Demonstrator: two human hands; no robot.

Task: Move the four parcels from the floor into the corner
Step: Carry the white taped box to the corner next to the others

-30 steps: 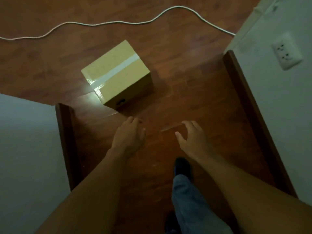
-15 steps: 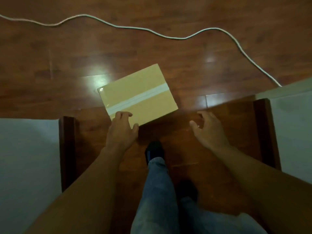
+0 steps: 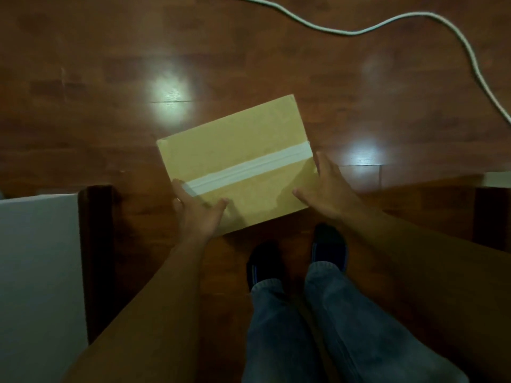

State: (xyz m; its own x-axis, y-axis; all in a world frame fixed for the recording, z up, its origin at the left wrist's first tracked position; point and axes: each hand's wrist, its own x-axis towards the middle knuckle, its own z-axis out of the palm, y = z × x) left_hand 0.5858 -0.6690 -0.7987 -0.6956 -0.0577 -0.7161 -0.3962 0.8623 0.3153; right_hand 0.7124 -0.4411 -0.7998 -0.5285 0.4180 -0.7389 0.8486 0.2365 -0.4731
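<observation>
On the floor [image 3: 83, 78], directly ahead of the person's feet, lies one parcel [image 3: 235, 150], a tan cardboard box with its top face up and a white tape strip [image 3: 249, 168] running across that face from left edge to right edge. The box sits turned at an angle to the floorboards.

The left hand [image 3: 197, 214] is placed at the near left corner of the parcel. Its thumb lies on the top face and its fingers wrap the left side at the end of the tape strip. The right hand [image 3: 326, 189] is placed against the near right corner, fingers spread along the right edge and thumb on the top face. Both hands are spread apart and pressed on the parcel from opposite sides. Whether the parcel is lifted clear of the floor cannot be told.

A white cord [image 3: 392, 20] runs across the floor beyond the parcel, well apart from it. A white wall [image 3: 36, 272] with a dark trim [image 3: 95, 258] stands at the left. Both shoes [image 3: 265, 266] stand just behind the parcel's near edge.
</observation>
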